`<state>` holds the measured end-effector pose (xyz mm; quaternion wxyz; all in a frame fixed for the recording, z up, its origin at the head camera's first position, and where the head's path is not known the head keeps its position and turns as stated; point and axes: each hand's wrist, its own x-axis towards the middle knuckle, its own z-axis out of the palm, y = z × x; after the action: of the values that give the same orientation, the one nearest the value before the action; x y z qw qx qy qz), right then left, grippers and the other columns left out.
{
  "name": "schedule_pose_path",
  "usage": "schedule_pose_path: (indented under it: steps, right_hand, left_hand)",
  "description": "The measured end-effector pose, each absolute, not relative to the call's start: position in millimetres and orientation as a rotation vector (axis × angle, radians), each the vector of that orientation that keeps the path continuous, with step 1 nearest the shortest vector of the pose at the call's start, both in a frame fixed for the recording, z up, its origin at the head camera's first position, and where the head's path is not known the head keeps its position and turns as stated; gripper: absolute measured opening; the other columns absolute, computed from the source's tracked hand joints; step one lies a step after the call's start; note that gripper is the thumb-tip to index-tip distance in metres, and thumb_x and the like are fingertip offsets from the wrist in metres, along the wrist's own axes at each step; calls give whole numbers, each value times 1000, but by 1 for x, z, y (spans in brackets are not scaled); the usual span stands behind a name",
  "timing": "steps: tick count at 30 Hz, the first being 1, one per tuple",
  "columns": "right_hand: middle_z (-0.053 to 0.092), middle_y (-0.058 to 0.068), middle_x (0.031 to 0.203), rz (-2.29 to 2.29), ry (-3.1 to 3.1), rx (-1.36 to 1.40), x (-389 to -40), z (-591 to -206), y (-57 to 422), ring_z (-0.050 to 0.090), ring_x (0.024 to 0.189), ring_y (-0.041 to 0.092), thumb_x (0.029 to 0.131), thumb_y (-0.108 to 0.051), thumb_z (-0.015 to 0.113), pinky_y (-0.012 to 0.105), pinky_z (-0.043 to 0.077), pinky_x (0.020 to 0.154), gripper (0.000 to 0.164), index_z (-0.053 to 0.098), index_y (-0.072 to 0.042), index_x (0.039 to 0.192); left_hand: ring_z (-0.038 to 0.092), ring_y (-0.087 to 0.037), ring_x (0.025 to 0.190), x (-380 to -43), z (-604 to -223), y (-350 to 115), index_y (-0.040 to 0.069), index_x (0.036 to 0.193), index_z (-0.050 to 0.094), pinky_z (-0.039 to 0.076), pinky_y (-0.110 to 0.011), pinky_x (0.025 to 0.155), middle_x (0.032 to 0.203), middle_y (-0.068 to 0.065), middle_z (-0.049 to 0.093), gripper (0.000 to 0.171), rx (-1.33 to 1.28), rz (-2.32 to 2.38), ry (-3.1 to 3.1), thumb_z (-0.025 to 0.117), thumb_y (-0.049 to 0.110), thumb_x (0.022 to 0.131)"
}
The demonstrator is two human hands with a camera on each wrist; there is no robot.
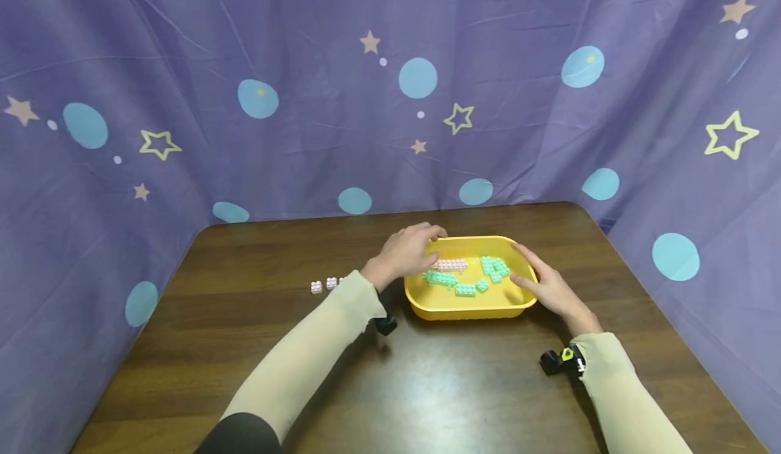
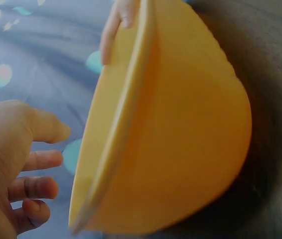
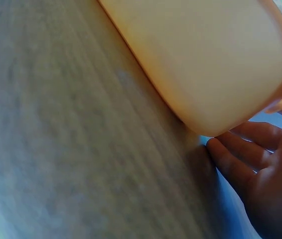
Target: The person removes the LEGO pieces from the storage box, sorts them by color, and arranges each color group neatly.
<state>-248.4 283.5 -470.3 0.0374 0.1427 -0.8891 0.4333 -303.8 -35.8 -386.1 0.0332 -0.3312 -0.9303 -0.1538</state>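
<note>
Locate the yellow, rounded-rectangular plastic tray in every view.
Head: the tray lies right of and below centre.
Left wrist: the tray fills the middle, nearly top to bottom.
Right wrist: the tray is upper right, cut off by the frame.
Shared landmark: brown wood-grain tabletop.

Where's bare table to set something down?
Free: table between the forearms, in front of the tray; also left of the pink bricks outside it. Crowded: tray ends, by left hand and right hand; green bricks inside.

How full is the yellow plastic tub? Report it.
Partly filled: the tub holds pink building bricks and mint-green building bricks, with bare yellow floor showing around them.
</note>
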Motion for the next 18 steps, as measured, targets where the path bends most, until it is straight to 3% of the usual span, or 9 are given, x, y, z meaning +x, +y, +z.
schedule_pose_path:
  steps: [6,12,18]
  right_hand:
    - [32,18,156,1331,-2717,449,-249,-471,283,33,139,41,94,-28,63,60,26,109,68,30,-20,154]
    - [32,18,156,1333,-2711,455,-248,-471,283,33,139,41,94,-29,63,61,26,108,68,31,-20,153]
    - [33,17,156,1333,-2696,472,-247,-470,283,32,139,40,94,-27,64,60,25,109,68,31,-18,153]
  left_hand:
    - [60,-14,92,-307,-388,-9,22,126,63,53,-34,77,121,3,62,35,-1147,-271,-2922,64,27,92]
    - [62,-17,102,-310,-393,4,21,125,66,52,-37,87,119,1,65,35,-1158,-198,-2957,66,34,92]
    - [63,-18,104,-311,-401,11,23,126,65,52,-38,85,120,3,66,37,-1135,-149,-2984,63,40,93]
